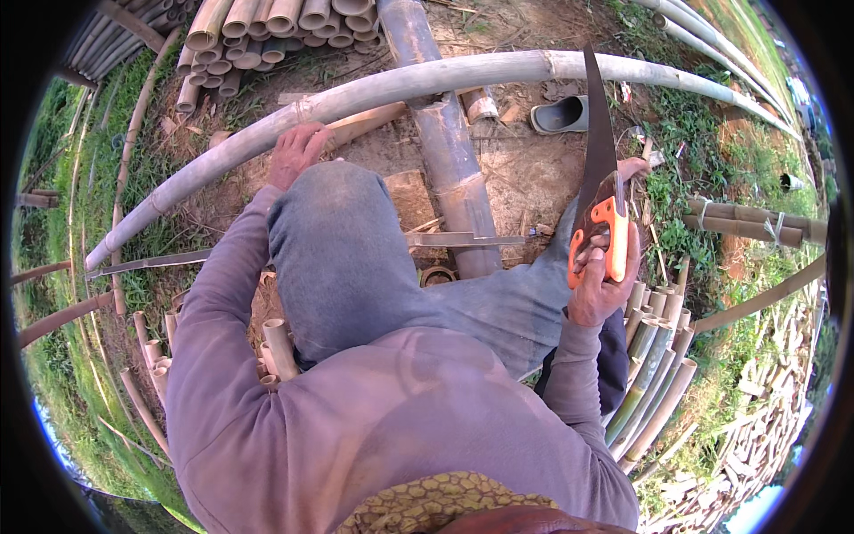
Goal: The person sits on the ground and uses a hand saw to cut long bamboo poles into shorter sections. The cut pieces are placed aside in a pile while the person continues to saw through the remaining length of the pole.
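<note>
My right hand (603, 287) is closed round the orange handle of a hand saw (600, 133), whose dark, tapering blade points away from me, raised above the ground. In front of me a long pale bamboo pole (427, 78) lies crosswise over a thicker, darker bamboo log (449, 147). At the pole's near side, left of the log, my left hand (295, 155) grips it with bent fingers; their tips are partly hidden. A split bamboo piece (369, 123) shows just right of that hand. The blade overlaps the pole in view, and I cannot tell whether they touch.
Cut bamboo tubes (267, 27) are stacked at the far left. A grey clog (562, 115) lies beyond my right foot. Upright bamboo pieces (654, 356) stand beside my right hip, others (279, 349) by my left. A long flat strip (471, 240) crosses the log near my knees.
</note>
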### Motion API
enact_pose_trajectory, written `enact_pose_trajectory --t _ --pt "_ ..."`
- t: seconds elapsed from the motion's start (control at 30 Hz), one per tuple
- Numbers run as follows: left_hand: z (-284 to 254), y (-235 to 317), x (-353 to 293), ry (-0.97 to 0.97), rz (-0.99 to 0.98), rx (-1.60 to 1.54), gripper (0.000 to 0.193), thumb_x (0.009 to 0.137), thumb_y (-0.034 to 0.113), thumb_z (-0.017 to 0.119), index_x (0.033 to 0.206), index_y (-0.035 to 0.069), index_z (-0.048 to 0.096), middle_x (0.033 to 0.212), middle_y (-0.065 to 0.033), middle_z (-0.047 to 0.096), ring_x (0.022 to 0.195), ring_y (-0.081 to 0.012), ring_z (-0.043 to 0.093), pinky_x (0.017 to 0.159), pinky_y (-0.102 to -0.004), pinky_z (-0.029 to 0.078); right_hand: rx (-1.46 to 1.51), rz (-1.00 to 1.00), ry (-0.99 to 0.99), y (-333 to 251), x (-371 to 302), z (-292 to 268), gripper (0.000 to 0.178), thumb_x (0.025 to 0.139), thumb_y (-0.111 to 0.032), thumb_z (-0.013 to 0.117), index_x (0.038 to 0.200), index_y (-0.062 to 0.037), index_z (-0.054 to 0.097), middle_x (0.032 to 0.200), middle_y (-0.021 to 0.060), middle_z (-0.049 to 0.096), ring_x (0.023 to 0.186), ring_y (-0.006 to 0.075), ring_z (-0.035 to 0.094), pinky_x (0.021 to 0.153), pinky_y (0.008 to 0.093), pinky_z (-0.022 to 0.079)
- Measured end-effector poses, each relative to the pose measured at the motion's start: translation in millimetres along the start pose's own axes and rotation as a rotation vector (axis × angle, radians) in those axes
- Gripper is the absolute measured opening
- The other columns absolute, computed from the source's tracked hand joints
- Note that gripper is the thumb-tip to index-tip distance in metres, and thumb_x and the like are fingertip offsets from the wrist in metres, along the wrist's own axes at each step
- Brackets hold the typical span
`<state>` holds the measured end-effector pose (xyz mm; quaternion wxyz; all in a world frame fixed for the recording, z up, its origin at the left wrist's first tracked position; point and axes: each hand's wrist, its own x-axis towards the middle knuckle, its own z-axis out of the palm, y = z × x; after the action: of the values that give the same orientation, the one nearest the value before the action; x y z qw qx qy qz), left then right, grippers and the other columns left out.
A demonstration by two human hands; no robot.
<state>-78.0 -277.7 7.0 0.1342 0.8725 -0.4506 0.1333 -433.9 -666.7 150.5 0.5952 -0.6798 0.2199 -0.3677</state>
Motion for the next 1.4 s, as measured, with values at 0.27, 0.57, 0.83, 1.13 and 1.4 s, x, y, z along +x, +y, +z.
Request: enact_pose_trajectory --t 0.27,0.57,0.83,1.13,1.4 --pt "-15.3 20.0 153.1 -0.603 -0.432 0.028 0.067 0.081 0.034 0.082 0.138 0.016 0.051 0.130 -0.0166 0.067 0.122 -0.0390 0.066 0.102 -0.0516 0.052 -0.324 -0.151 0.107 20.5 -12.1 29.1 0.049 0.099 -0.002 0.070 0.145 0.0099 0.055 0.133 0.0163 0.067 0.113 0.0182 0.068 0.095 0.0308 0.058" --pt "-32.6 1.6 120.0 -0.467 -0.393 0.081 0.062 0.079 0.030 0.081 0.133 0.020 0.052 0.119 -0.0150 0.071 0.114 -0.0417 0.069 0.095 -0.0548 0.055 -0.208 -0.109 0.025 24.6 -1.0 36.7 0.046 0.101 -0.008 0.072 0.141 0.0105 0.058 0.132 0.0182 0.068 0.115 0.0216 0.069 0.098 0.0334 0.057" --pt "-33.1 -5.5 113.8 -0.534 -0.446 0.096 0.062 0.080 0.033 0.082 0.132 0.019 0.052 0.123 -0.0147 0.071 0.116 -0.0400 0.069 0.096 -0.0531 0.055 -0.167 -0.058 -0.035 55.9 6.1 60.5 0.046 0.100 -0.011 0.075 0.138 0.0106 0.061 0.136 0.0207 0.067 0.121 0.0268 0.068 0.105 0.0374 0.053" --pt "-33.0 -1.4 115.4 -0.520 -0.467 0.084 0.060 0.080 0.032 0.082 0.131 0.018 0.052 0.124 -0.0136 0.071 0.117 -0.0396 0.068 0.096 -0.0519 0.055 -0.223 -0.068 -0.089 73.8 19.7 54.5 0.046 0.099 -0.010 0.075 0.137 0.0124 0.061 0.131 0.0236 0.070 0.119 0.0290 0.069 0.105 0.0385 0.054" --pt "-33.3 2.5 118.8 -0.537 -0.477 0.130 0.067 0.082 0.038 0.082 0.139 0.020 0.052 0.130 -0.0120 0.069 0.126 -0.0373 0.064 0.103 -0.0521 0.051 -0.254 -0.091 -0.103 75.7 21.9 48.7 0.045 0.098 -0.012 0.076 0.136 0.0108 0.063 0.130 0.0224 0.071 0.119 0.0283 0.070 0.104 0.0382 0.054"
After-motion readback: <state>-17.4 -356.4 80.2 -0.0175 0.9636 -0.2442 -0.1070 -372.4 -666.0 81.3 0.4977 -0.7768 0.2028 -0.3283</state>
